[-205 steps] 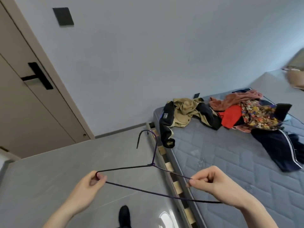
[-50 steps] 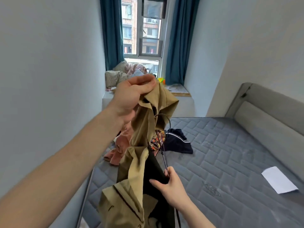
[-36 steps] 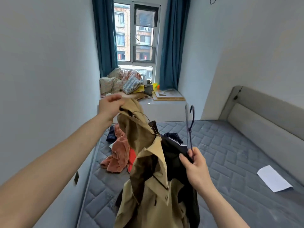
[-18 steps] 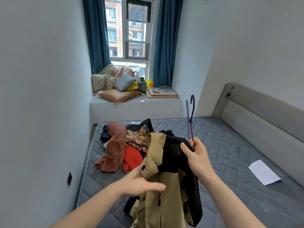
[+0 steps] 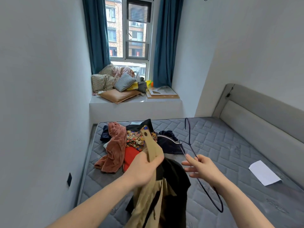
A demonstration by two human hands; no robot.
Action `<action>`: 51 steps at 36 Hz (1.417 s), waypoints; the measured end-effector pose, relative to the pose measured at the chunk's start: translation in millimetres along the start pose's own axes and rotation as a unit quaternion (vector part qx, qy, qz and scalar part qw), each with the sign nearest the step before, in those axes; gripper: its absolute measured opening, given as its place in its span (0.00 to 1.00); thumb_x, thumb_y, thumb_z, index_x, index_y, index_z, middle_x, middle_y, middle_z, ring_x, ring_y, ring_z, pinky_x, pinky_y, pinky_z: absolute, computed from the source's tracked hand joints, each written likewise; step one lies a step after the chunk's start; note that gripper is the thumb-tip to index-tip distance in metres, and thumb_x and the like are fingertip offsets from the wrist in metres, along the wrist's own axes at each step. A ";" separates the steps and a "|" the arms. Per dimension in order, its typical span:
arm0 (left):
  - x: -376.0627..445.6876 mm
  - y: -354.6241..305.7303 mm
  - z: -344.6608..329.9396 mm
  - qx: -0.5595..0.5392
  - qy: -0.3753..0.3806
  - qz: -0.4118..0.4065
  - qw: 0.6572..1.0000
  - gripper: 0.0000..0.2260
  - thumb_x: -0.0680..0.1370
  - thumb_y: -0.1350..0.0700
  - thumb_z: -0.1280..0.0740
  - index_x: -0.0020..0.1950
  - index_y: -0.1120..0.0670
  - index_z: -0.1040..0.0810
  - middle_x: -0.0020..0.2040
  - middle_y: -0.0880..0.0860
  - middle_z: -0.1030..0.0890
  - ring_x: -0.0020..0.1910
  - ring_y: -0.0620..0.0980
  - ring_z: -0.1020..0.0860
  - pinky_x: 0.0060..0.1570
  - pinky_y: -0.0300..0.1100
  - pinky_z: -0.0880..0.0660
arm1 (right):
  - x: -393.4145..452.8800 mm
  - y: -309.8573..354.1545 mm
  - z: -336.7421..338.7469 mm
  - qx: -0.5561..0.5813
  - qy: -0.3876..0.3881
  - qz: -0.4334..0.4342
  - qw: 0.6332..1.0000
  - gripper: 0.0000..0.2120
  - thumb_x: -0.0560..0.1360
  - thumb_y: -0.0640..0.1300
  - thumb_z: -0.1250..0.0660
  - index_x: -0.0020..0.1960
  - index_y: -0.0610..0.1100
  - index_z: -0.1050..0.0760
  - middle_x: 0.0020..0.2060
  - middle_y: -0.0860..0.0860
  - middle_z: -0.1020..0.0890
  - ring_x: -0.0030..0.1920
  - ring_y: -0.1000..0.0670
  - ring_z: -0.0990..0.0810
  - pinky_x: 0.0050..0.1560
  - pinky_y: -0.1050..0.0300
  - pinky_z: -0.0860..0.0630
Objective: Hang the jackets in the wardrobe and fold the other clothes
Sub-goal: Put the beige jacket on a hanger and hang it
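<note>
My left hand [image 5: 144,168] grips a tan and black jacket [image 5: 158,199] near its collar and holds it up over the near end of the bed; a tan collar flap sticks up above my fingers. My right hand [image 5: 199,166] pinches a thin dark wire hanger [image 5: 189,142] between thumb and forefinger, the other fingers spread; the hanger is apart from the jacket, to its right, hook pointing up. Behind lies a pile of clothes [image 5: 131,142] on the mattress: a rust velvet piece, a red one, a flowered one and a dark navy garment [image 5: 167,143].
The grey quilted mattress [image 5: 222,153] fills the right half, with a padded headboard [image 5: 263,122] along the right wall. A white sheet of paper [image 5: 264,172] lies on it. Pillows and clutter sit on the window ledge [image 5: 125,86]. A grey wall stands close on the left.
My left hand moved up from the jacket's front to grip its collar. My right hand let go of the jacket and drew the hanger out to the right, now tilted.
</note>
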State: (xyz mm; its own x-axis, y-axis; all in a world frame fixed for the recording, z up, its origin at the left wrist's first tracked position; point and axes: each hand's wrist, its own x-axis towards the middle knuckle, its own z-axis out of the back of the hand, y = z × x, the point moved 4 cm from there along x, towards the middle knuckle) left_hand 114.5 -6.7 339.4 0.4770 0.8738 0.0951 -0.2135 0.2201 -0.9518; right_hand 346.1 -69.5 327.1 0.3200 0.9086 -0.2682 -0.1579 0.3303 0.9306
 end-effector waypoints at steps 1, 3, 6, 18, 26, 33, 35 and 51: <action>-2.2 -3.6 -5.6 0.054 0.009 -0.034 0.998 0.12 0.80 0.44 0.34 0.52 0.51 0.17 0.50 0.46 0.16 0.52 0.46 0.19 0.58 0.49 0.24 | -1.9 5.1 -2.2 0.033 0.013 -0.020 0.999 0.18 0.79 0.57 0.32 0.48 0.41 0.29 0.48 0.47 0.12 0.45 0.48 0.13 0.46 0.52 0.17; -7.6 -10.7 -21.6 0.155 0.045 -0.091 0.983 0.14 0.79 0.43 0.36 0.51 0.52 0.18 0.55 0.45 0.20 0.55 0.45 0.23 0.59 0.47 0.26 | -4.2 14.3 -5.8 0.061 0.031 -0.045 0.997 0.20 0.80 0.61 0.36 0.55 0.43 0.26 0.47 0.45 0.12 0.44 0.46 0.14 0.43 0.53 0.17; -19.0 -15.6 -46.0 0.191 0.114 -0.134 0.966 0.15 0.80 0.44 0.37 0.62 0.47 0.20 0.66 0.42 0.25 0.63 0.42 0.25 0.64 0.39 0.29 | -5.2 20.1 -13.1 0.002 0.075 -0.046 0.996 0.26 0.78 0.69 0.40 0.45 0.45 0.29 0.43 0.47 0.12 0.44 0.46 0.14 0.48 0.50 0.17; -59.9 -6.1 -64.4 0.251 0.156 -0.154 0.943 0.17 0.79 0.45 0.40 0.67 0.46 0.25 0.72 0.39 0.29 0.63 0.50 0.24 0.59 0.49 0.25 | -3.5 -25.5 -30.4 -0.105 0.240 -0.190 0.946 0.18 0.78 0.56 0.38 0.45 0.47 0.15 0.47 0.44 0.17 0.43 0.46 0.19 0.46 0.55 0.21; -68.6 -8.3 -61.5 0.255 0.173 -0.172 0.936 0.16 0.78 0.47 0.40 0.65 0.45 0.25 0.69 0.39 0.25 0.63 0.47 0.23 0.60 0.49 0.25 | -14.5 -59.1 -53.3 -0.156 0.339 -0.239 0.897 0.12 0.73 0.48 0.37 0.37 0.51 0.16 0.32 0.54 0.19 0.30 0.55 0.23 0.35 0.64 0.22; -76.1 -3.9 -53.2 0.325 0.115 -0.171 0.923 0.12 0.81 0.40 0.41 0.54 0.46 0.28 0.53 0.44 0.32 0.46 0.53 0.23 0.47 0.55 0.26 | -14.5 -63.7 -52.7 -0.095 0.309 -0.189 0.927 0.09 0.82 0.39 0.42 0.54 0.40 0.23 0.40 0.47 0.20 0.36 0.53 0.22 0.37 0.62 0.22; -79.3 -0.7 -52.1 0.333 0.092 -0.160 0.925 0.11 0.81 0.38 0.41 0.51 0.45 0.32 0.50 0.43 0.34 0.45 0.52 0.24 0.46 0.55 0.25 | -11.9 -53.6 -45.3 -0.068 0.282 -0.155 0.944 0.11 0.82 0.39 0.42 0.52 0.40 0.21 0.45 0.44 0.19 0.40 0.50 0.22 0.40 0.60 0.23; -68.3 68.3 -44.0 -0.016 -0.003 0.127 0.992 0.02 0.76 0.56 0.27 0.47 0.49 0.18 0.37 0.48 0.17 0.34 0.46 0.21 0.40 0.52 0.22 | -14.3 70.6 11.0 -0.034 0.093 0.082 0.992 0.12 0.65 0.37 0.36 0.34 0.50 0.38 0.35 0.53 0.35 0.37 0.55 0.37 0.47 0.53 0.42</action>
State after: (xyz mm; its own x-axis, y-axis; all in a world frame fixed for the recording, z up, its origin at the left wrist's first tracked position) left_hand 104.9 -70.5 255.1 0.4058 0.9020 -0.1473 -0.2983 -0.0216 -0.9542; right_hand 340.7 -62.0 399.4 0.1086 0.9809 -0.1612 -0.2577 0.1844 0.9485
